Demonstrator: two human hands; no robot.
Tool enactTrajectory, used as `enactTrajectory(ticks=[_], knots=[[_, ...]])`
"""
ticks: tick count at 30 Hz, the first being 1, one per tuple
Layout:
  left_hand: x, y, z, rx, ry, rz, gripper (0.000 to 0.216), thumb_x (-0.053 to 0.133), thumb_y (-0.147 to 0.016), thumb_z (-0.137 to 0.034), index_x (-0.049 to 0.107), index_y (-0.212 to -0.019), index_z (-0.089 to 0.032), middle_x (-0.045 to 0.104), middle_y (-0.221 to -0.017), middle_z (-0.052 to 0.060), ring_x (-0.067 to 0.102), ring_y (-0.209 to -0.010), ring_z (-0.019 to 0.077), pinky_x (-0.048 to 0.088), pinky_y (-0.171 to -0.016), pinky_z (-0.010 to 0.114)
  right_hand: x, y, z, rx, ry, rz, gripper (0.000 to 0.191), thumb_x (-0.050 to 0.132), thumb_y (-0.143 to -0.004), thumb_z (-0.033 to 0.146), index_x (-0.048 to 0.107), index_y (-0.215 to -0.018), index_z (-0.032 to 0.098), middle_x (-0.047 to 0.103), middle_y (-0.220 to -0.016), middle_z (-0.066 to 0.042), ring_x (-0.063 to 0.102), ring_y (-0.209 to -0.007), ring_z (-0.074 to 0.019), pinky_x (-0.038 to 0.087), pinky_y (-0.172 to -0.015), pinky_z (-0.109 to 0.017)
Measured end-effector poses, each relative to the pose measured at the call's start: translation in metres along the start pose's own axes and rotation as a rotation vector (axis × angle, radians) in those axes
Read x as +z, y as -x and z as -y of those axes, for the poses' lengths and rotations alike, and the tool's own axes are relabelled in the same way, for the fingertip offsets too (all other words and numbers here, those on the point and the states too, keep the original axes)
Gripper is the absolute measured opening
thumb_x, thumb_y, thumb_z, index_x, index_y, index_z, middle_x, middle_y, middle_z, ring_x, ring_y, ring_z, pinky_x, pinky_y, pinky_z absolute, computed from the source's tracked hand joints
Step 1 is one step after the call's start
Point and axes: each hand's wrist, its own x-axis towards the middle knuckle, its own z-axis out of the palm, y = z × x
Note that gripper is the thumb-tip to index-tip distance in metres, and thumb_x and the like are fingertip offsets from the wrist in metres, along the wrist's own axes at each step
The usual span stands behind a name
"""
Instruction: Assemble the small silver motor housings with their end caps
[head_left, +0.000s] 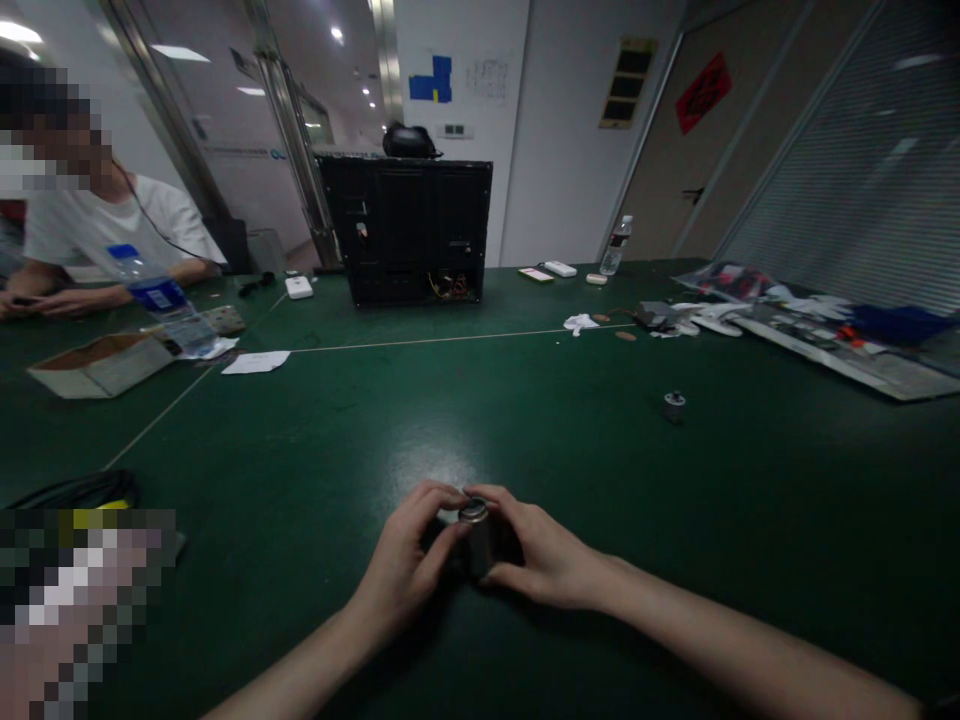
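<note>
A small grey metal cylinder [480, 548] with a shiny rim at its top stands upright on the green table, between both my hands. My left hand [412, 545] is curled, with its thumb and fingertips at the cylinder's top rim on the left. On the other side, my right hand [544, 545] curves round the cylinder, fingers at the upper edge and thumb low near the base. The fingers partly cover the cylinder, and its inside cannot be made out. Further off to the right, a small metal part like a little motor [674, 406] stands on the table.
A black-backed monitor [412, 230] stands at the far side. On the left are an open box [101, 365], a tilted water bottle [161, 300], cables [75, 492] and a seated person [127, 230]. A cluttered tray [840, 350] lies right; another bottle [616, 248] stands behind.
</note>
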Motion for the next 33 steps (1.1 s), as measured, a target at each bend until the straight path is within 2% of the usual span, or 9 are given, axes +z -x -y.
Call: enactTrajectory(ticks=[11, 16, 23, 33], knots=[[0.0, 0.0005, -0.0018, 0.014, -0.027, -0.011, 0.013, 0.051, -0.088, -0.01, 0.057, -0.093, -0.02, 0.06, -0.099, 0.005, 0.059, -0.093, 0.0205, 0.047, -0.082, 0.035, -0.0009, -0.0002, 0.0007, -0.045, 0.037, -0.011, 0.074, 0.071, -0.075, 0.021, 0.03, -0.136, 0.022, 0.053, -0.126, -0.01, 0.056, -0.107, -0.0223, 0.045, -0.09, -0.035], [0.0001, -0.0005, -0.0043, 0.004, -0.034, -0.029, 0.014, 0.05, -0.087, -0.011, 0.058, -0.096, -0.019, 0.062, -0.097, 0.006, 0.06, -0.091, 0.0211, 0.049, -0.081, 0.035, -0.0018, -0.0005, 0.0034, -0.041, 0.027, -0.021, 0.067, 0.07, -0.075, 0.02, 0.035, -0.132, 0.021, 0.055, -0.122, -0.009, 0.057, -0.103, -0.0216, 0.046, -0.086, -0.034], [-0.0006, -0.0002, -0.0078, -0.047, -0.048, -0.01, 0.014, 0.05, -0.087, -0.015, 0.056, -0.099, -0.02, 0.063, -0.096, 0.006, 0.061, -0.089, 0.0216, 0.05, -0.08, 0.036, -0.0024, -0.0008, 0.0057, -0.002, 0.012, -0.017, 0.07, 0.074, -0.072, 0.024, 0.035, -0.131, 0.022, 0.057, -0.12, -0.008, 0.058, -0.104, -0.0222, 0.046, -0.087, -0.034], [0.0004, 0.0026, -0.0035, -0.089, -0.043, 0.011, 0.014, 0.051, -0.089, -0.018, 0.055, -0.102, -0.02, 0.065, -0.097, 0.006, 0.062, -0.091, 0.0223, 0.05, -0.081, 0.037, -0.0006, -0.0017, 0.005, 0.087, -0.059, -0.02, 0.074, 0.079, -0.067, 0.03, 0.038, -0.127, 0.02, 0.063, -0.094, -0.003, 0.061, -0.077, -0.0176, 0.047, -0.064, -0.028]])
